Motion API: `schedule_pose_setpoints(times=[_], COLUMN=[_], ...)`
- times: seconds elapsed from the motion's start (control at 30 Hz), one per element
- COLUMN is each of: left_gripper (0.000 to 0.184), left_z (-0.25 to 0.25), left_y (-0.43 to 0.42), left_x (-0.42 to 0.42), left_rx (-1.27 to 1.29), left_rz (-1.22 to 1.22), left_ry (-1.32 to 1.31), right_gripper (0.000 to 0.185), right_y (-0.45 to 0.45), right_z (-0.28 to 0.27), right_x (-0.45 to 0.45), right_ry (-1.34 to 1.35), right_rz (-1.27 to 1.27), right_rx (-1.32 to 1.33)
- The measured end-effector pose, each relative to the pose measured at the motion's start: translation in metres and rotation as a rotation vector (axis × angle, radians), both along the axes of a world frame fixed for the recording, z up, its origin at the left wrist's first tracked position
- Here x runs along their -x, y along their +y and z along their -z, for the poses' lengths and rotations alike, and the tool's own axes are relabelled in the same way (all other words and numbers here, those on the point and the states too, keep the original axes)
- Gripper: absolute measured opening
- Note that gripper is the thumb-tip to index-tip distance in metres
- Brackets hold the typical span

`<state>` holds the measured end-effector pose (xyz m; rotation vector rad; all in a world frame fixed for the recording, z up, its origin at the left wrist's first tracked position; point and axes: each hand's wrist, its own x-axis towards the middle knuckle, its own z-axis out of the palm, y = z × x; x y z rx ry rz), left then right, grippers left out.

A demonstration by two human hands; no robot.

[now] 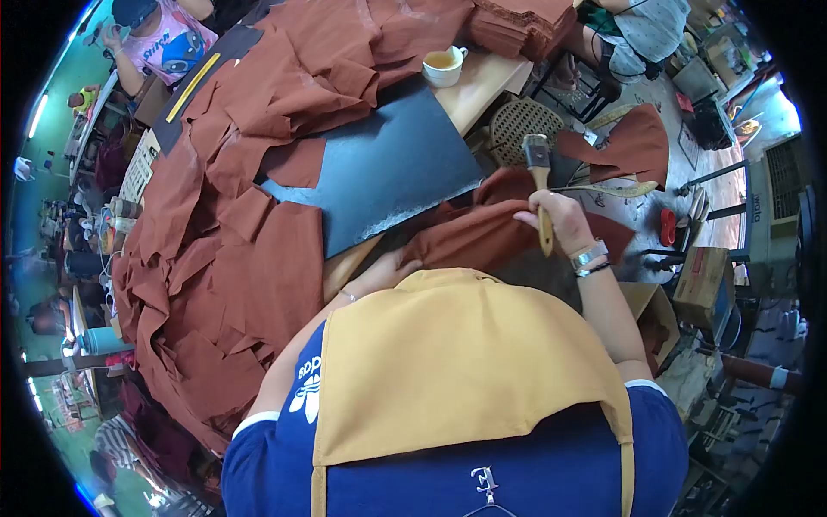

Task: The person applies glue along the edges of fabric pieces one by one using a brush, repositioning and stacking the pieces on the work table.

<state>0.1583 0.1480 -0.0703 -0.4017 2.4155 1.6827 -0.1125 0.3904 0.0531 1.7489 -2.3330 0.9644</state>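
Note:
My right hand (564,220) is closed around the wooden handle of a flat paintbrush (538,159), bristles pointing up and away from me. A reddish-brown, leather-like sheet (474,231) hangs in folds between my hands, just past the table's near edge. At its left end my left hand (392,269), slightly blurred and partly hidden, grips the sheet. Beyond it lies a dark board (401,164) with whitish residue along its near edge. A white cup (444,67) with yellowish liquid stands on the wooden table (482,90) behind the board.
Loose reddish-brown sheets (258,284) cover the table's left side; a stack (521,30) lies at the back. To the right are a woven stool (521,129), another draped sheet (633,146) and cardboard boxes (702,280). Other people (177,43) sit across the table.

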Motion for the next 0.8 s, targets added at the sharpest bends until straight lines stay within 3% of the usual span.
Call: schedule_pose_setpoints(times=[0.07,0.17,0.23,0.3,0.33,0.37,0.43,0.53,0.6,0.67,0.77,0.8], left_gripper=[0.041,0.031,0.024,0.015,0.013,0.009,0.013,0.017,0.021,0.025,0.028,0.041], left_z=[-0.003,-0.036,-0.062,-0.098,-0.104,-0.119,-0.145,-0.135,-0.123,-0.114,-0.101,-0.112], left_y=[-0.006,-0.003,-0.007,-0.02,-0.032,-0.048,-0.071,-0.097,-0.097,-0.085,-0.094,-0.099], left_x=[-0.016,-0.043,-0.059,-0.064,-0.065,-0.061,-0.041,-0.026,-0.027,-0.025,-0.035,-0.036], left_rx=[0.24,0.329,0.467,0.547,0.403,0.559,0.492,0.119,0.124,0.122,0.55,0.604], left_rz=[-0.013,-0.415,-0.549,-0.636,-0.71,-0.714,-0.7,-0.544,-0.474,-0.604,-0.835,-0.871], left_ry=[0.02,0.476,0.655,0.648,0.562,0.482,0.435,0.314,0.203,0.335,0.336,-0.128], right_gripper=[0.033,0.034,0.034,0.032,0.032,0.031,0.031,0.034,0.034,0.034,0.031,0.027], right_y=[-0.015,-0.045,-0.065,-0.091,-0.104,-0.117,-0.138,-0.158,-0.165,-0.171,-0.179,-0.183], right_z=[0.002,-0.014,-0.03,-0.036,-0.034,-0.027,-0.013,-0.007,-0.005,0.002,0.007,0.006], right_x=[0.004,0.018,0.018,0.021,0.024,0.027,0.04,0.056,0.061,0.069,0.062,0.057], right_ry=[0.035,0.042,0.059,0.075,-0.044,-0.165,-0.164,0.11,0.115,0.077,0.052,0.054], right_rz=[-0.032,-0.095,-0.121,-0.191,-0.222,-0.254,-0.252,-0.161,-0.149,-0.147,-0.146,-0.169], right_rx=[0.08,0.263,0.24,0.273,0.273,0.272,0.225,0.113,0.16,0.19,0.149,0.123])
